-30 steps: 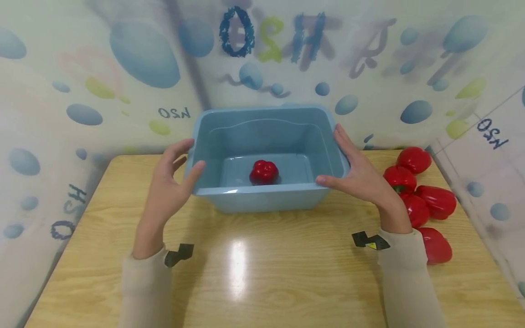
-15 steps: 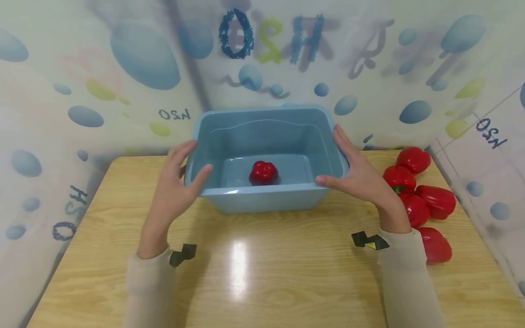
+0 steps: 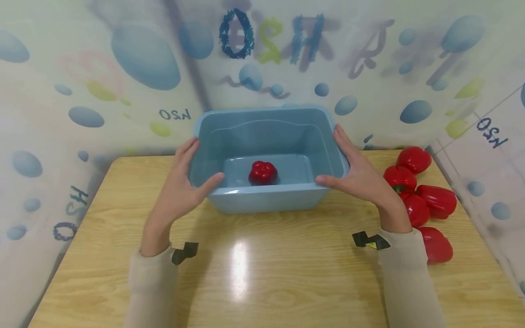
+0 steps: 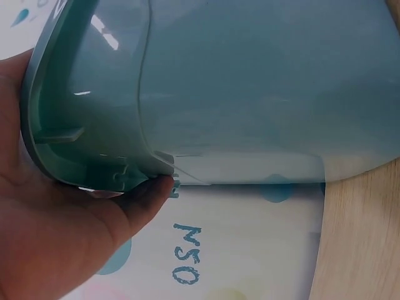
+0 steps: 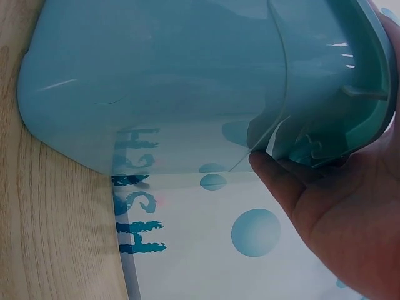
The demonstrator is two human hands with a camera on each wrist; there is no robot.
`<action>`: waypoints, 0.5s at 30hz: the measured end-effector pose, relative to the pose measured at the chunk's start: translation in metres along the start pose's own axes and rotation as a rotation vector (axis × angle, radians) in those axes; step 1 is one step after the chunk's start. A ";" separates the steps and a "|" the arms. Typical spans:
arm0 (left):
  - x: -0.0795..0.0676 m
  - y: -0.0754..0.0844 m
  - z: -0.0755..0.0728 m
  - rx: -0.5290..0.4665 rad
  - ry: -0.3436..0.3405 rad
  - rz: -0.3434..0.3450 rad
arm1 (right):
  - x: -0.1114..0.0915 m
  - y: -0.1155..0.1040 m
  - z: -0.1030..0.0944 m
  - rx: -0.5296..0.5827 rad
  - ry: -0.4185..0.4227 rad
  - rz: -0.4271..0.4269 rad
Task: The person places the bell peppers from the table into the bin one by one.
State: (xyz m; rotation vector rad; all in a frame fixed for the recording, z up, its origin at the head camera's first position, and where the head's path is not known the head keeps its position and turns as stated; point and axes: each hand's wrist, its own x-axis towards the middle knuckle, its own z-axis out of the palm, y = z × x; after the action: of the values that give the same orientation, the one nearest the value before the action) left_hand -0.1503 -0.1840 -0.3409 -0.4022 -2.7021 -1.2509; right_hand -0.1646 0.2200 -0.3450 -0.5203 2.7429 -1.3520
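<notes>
A light blue plastic tub (image 3: pixel 266 200) stands near the back of the table, with one red bell pepper (image 3: pixel 263 173) on its floor. My left hand (image 3: pixel 180 187) grips the tub's left end, its thumb over the front rim. At the opposite end my right hand (image 3: pixel 357 175) holds the rim in the same way, thumb at the front corner. Both wrist views show fingers curled beneath the overhanging rim: the left hand (image 4: pixel 62 231) against one side wall (image 4: pixel 250 81), the right hand (image 5: pixel 350 206) against the other (image 5: pixel 156 81).
Several more red bell peppers (image 3: pixel 436 202) lie in a group on the right side of the wooden table (image 3: pixel 279 259), partly behind the right forearm. Close behind the tub rises a white wall covering (image 3: pixel 135 114) printed with blue and green bubbles and lettering.
My left hand has moved right and closed in on the tub's left end, its thumb now farther along the front rim. The right hand and tub stay almost where they were.
</notes>
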 end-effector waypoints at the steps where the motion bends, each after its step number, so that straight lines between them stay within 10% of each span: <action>1: 0.000 0.000 0.000 0.006 -0.008 -0.007 | 0.000 0.000 0.000 -0.002 0.000 0.002; 15: 0.001 0.001 0.000 0.033 -0.043 -0.031 | -0.002 -0.002 0.001 0.024 0.021 0.005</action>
State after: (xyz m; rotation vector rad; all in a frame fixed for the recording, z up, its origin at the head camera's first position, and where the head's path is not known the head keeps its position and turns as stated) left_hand -0.1508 -0.1833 -0.3396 -0.3894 -2.7711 -1.2179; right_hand -0.1623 0.2187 -0.3441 -0.5009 2.7389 -1.3958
